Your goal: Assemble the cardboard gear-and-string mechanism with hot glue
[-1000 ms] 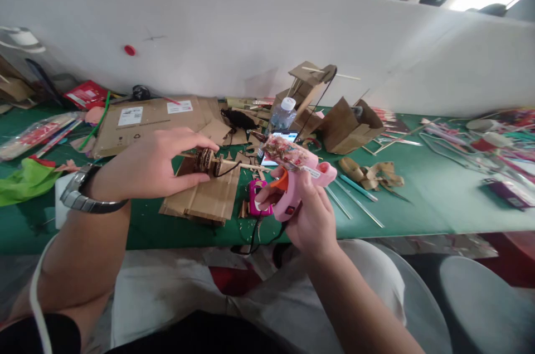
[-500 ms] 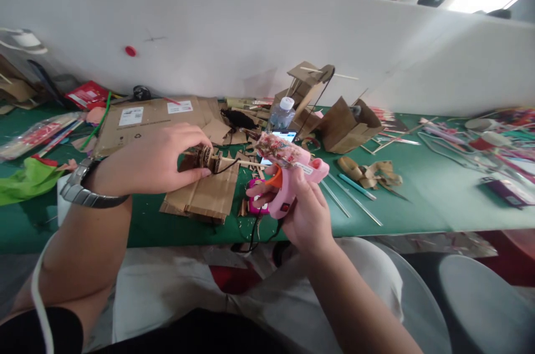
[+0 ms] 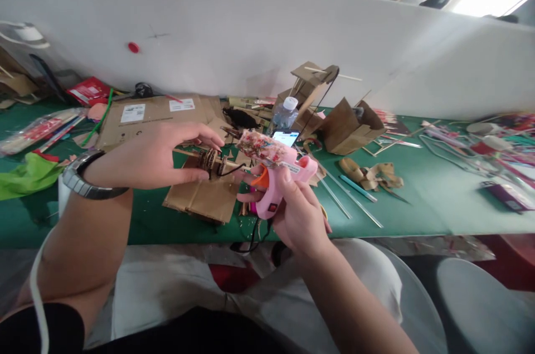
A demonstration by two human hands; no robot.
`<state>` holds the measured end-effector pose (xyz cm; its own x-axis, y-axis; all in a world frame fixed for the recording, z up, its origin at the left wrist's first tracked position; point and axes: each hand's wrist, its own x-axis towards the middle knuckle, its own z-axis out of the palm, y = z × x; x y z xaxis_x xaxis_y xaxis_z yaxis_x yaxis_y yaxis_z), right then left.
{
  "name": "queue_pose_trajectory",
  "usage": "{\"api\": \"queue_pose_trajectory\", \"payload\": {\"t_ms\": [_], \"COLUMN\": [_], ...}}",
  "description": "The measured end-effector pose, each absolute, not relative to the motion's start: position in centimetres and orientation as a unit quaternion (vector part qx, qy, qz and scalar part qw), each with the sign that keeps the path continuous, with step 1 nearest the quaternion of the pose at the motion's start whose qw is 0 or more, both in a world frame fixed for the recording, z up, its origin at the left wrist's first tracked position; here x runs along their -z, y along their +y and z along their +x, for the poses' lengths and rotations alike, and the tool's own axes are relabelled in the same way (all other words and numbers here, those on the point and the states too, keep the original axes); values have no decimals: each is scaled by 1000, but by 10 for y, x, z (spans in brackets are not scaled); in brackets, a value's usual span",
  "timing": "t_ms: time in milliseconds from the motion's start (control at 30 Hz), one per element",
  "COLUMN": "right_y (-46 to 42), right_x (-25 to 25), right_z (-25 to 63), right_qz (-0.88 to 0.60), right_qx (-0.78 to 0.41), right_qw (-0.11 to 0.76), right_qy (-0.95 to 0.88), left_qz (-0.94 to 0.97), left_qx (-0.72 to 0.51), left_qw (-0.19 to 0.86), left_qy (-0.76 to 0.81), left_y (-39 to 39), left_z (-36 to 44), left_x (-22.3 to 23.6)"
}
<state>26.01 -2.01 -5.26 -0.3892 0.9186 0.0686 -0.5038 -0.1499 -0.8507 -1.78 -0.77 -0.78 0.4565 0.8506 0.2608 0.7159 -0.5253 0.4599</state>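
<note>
My right hand (image 3: 298,212) grips a pink plastic glue gun (image 3: 273,187) (flower-patterned barrel), its tip near the ridged brown cardboard discs (image 3: 208,161).

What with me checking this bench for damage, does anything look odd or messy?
The pink glue gun in the right hand stands out: its barrel looks rough and mottled, unlike the smooth handle, perhaps residue or a wrap. Loose cardboard scraps litter the green table near it. I see no spill.
</note>
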Motion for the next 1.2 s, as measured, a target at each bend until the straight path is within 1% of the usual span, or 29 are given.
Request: {"api": "queue_pose_trajectory", "payload": {"t_ms": [200,300,400,500,733,867,1033,1200], "right_y": [-23,-23,-21,-16,-13,-19,-27,-25], "right_x": [51,52,54,56,60,60,47,17], "right_z": [257,258,260,262,271,280,284,271], "right_qz": [-262,-289,-305,-310,-312,-302,-277,-245], "right_qx": [-696,-682,-673,-663,-561,-515,-505,-535], "right_qw": [519,518,519,526,585,610,627,632], "right_qy": [-422,-427,-430,-433,-495,-520,-524,-504], "left_qz": [837,839,829,822,813,810,800,792], "left_qx": [-279,-287,-264,-247,-265,-266,-265,-273], "left_qw": [188,175,148,149,151,128,96,121], "left_qy": [432,428,471,490,495,507,529,533], "left_y": [-9,-9,-8,-7,-11,-13,-14,-15], "left_z": [-20,-20,-16,-11,-6,-6,-5,-3], "left_x": [5,3,4,5,6,8,12,13]}}
